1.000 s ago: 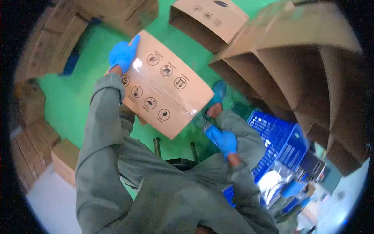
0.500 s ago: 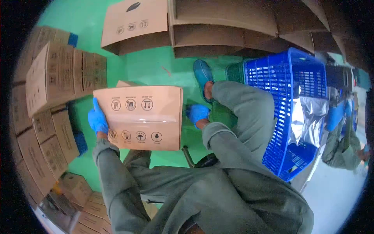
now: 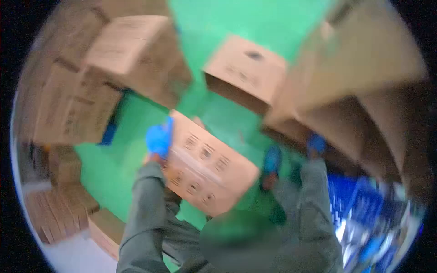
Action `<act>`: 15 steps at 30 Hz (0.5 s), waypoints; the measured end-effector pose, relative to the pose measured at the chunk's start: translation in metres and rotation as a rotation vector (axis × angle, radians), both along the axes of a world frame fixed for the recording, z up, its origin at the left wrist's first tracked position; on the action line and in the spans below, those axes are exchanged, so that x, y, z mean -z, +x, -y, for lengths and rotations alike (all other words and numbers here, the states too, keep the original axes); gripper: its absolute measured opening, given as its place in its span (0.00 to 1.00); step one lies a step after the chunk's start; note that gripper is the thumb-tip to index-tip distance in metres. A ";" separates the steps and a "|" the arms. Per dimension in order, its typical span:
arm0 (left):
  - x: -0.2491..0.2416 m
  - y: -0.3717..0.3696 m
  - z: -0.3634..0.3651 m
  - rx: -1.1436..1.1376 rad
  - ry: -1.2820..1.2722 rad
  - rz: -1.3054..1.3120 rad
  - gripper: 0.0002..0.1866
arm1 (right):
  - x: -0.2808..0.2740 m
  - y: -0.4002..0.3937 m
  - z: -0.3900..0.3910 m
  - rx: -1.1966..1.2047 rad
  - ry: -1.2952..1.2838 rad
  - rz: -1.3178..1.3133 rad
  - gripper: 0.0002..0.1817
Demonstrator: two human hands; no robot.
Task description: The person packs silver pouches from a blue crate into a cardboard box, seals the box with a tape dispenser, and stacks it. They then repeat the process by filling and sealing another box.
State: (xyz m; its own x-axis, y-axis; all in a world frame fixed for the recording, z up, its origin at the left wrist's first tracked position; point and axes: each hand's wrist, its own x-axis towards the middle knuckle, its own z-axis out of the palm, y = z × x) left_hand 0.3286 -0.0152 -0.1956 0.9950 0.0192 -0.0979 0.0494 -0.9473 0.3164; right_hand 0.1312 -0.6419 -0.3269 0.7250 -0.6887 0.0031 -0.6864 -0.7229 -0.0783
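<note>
A closed cardboard box (image 3: 207, 164) with printed symbols and a taped seam lies tilted in front of my legs. My left hand (image 3: 159, 137), in a blue glove, is against the box's upper left edge, its fingers blurred. My right hand (image 3: 317, 144), also gloved in blue, is out to the right at the edge of the open cardboard boxes (image 3: 346, 132); motion smears its fingers, and whether it grips the cardboard does not show.
Stacked cartons (image 3: 136, 50) stand at the upper left, more (image 3: 59, 209) at the lower left. Another box (image 3: 246, 73) sits on the green floor (image 3: 218, 18). A blue crate (image 3: 359, 195) with silvery material is at the lower right.
The view has turned, so the box now appears slanted. My right hand has moved away from beside the box to the open boxes on the right. My left hand remains at the box's left edge.
</note>
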 end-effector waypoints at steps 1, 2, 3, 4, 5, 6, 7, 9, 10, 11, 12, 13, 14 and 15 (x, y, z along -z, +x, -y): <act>0.001 0.001 0.001 -0.024 0.005 0.020 0.38 | -0.003 0.007 -0.002 0.044 0.063 0.030 0.23; -0.017 0.002 0.007 -0.096 -0.005 -0.101 0.39 | -0.008 0.010 -0.021 0.105 0.039 0.083 0.25; -0.021 0.001 0.010 -0.142 -0.027 -0.112 0.40 | -0.014 0.006 -0.054 0.156 -0.086 0.194 0.26; -0.021 -0.002 0.011 -0.170 -0.049 -0.132 0.41 | -0.016 -0.002 -0.099 0.178 -0.252 0.382 0.28; -0.025 -0.001 0.011 -0.192 -0.059 -0.151 0.41 | -0.016 -0.013 -0.147 0.185 -0.268 0.558 0.31; -0.031 -0.002 0.012 -0.210 -0.073 -0.163 0.42 | -0.026 -0.021 -0.208 0.336 0.209 0.694 0.34; -0.033 -0.003 0.011 -0.200 -0.077 -0.174 0.42 | -0.004 -0.049 -0.254 0.383 0.985 0.942 0.37; -0.035 -0.005 0.009 -0.144 -0.095 -0.169 0.43 | -0.033 -0.075 -0.359 0.437 1.684 0.631 0.37; -0.037 -0.006 0.006 -0.092 -0.101 -0.154 0.43 | -0.055 -0.070 -0.390 0.379 1.830 0.536 0.37; -0.032 -0.007 0.006 -0.109 -0.112 -0.149 0.42 | -0.074 -0.063 -0.401 0.326 1.893 0.490 0.37; -0.027 -0.010 0.005 -0.120 -0.130 -0.148 0.42 | -0.096 -0.050 -0.402 0.286 1.911 0.476 0.37; -0.026 -0.014 0.008 -0.138 -0.141 -0.140 0.43 | -0.115 -0.038 -0.397 0.260 1.906 0.488 0.37; -0.027 -0.016 0.008 -0.151 -0.152 -0.140 0.43 | -0.134 -0.029 -0.391 0.249 1.901 0.509 0.37; -0.044 -0.024 0.009 -0.149 -0.197 -0.212 0.43 | -0.150 -0.020 -0.382 0.241 1.895 0.540 0.37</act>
